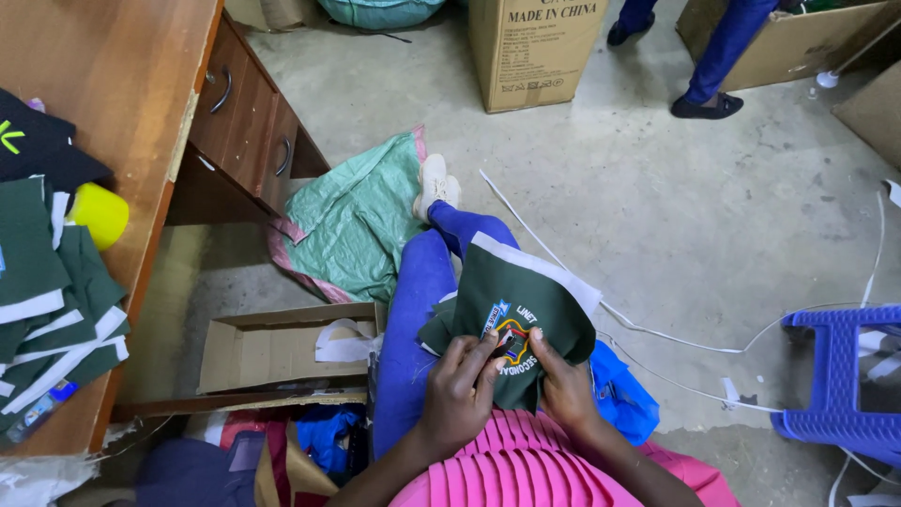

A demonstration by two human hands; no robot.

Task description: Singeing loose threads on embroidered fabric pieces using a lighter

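Green fabric fills my view at the lap: a dark green cloth piece with a white band and an embroidered badge [514, 305] rests over my blue-trousered knee [422, 282]. My left hand [460, 390] curls loosely on the cloth's lower edge, fingertips pressing beside the badge. My right hand [561, 380] pinches the same cloth from the other side, thumb on top. Similar green pieces [52, 300] lie stacked on the wooden desk [113, 75] to my left.

Matt green cloth piece [511, 300] with stitched badge, glossy woven plastic sack [352, 221], varnished wooden desk [103, 66], rough concrete floor [676, 207]
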